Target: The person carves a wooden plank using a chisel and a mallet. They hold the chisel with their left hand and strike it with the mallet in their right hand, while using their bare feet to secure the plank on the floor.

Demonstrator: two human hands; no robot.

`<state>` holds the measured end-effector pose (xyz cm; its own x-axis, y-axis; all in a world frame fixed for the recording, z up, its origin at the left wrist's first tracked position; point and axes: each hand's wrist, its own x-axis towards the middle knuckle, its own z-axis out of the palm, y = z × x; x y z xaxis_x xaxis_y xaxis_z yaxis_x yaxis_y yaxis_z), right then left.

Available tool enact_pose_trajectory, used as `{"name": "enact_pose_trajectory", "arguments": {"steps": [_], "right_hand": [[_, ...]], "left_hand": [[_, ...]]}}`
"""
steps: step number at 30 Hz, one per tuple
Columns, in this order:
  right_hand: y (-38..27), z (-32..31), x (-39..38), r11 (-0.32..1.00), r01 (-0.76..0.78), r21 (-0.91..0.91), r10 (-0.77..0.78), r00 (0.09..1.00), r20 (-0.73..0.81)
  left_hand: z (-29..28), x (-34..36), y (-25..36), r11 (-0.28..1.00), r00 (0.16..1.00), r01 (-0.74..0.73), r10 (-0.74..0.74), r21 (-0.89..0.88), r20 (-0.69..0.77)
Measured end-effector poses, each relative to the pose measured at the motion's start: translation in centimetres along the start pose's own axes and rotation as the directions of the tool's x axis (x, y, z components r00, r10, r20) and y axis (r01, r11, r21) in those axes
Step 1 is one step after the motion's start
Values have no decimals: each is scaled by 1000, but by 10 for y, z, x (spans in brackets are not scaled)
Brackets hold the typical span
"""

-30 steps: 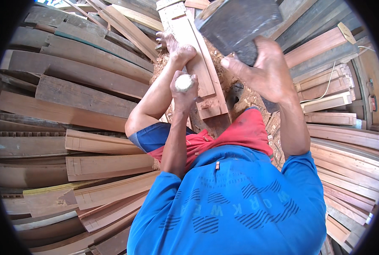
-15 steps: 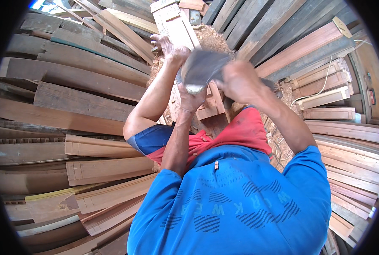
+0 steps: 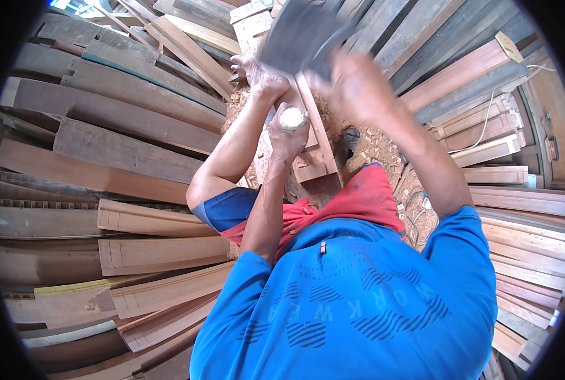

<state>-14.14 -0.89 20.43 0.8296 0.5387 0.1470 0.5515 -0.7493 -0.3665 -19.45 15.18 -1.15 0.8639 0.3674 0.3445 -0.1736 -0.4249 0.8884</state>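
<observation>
My left hand [image 3: 287, 140] is closed round the upright handle of what looks like a chisel [image 3: 292, 119]. Its pale, round, battered top faces up, and the blade is hidden below my fist. Up and to the right, my right hand [image 3: 360, 87] grips a broad dark mallet [image 3: 302, 39], smeared by motion and clear of the handle top. Beneath my hands lies a reddish-brown wooden workpiece [image 3: 315, 170] with recessed parts, running away from me between my legs. My bare left foot [image 3: 266, 80] rests against the work by the far side of my left hand.
Stacked boards [image 3: 130, 139] fill the left side, and dark planks [image 3: 415, 38] lie at the far right. Panelled wood pieces [image 3: 491, 174] line the right, with a white cable [image 3: 482, 133] across them. Wood shavings [image 3: 390, 149] cover the ground around the workpiece.
The mallet has risen up and away from the handle top, which now shows fully. My right hand went up with it. My left hand stays about where it was.
</observation>
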Motion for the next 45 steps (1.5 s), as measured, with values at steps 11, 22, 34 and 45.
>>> {"name": "enact_pose_trajectory", "arguments": {"steps": [11, 22, 34, 45], "right_hand": [[39, 39, -66, 839, -93, 536, -2, 985, 174], [28, -11, -66, 731, 69, 679, 133, 961, -241], [11, -1, -57, 756, 122, 643, 153, 922, -356], [1, 16, -14, 919, 214, 331, -102, 940, -325]], "left_hand": [[-67, -32, 13, 997, 997, 60, -57, -57, 47], [-30, 5, 18, 978, 994, 108, -109, -176, 5], [-25, -11, 6, 999, 999, -35, 36, -27, 28], [-15, 0, 8, 991, 998, -64, 64, -115, -7]]}}
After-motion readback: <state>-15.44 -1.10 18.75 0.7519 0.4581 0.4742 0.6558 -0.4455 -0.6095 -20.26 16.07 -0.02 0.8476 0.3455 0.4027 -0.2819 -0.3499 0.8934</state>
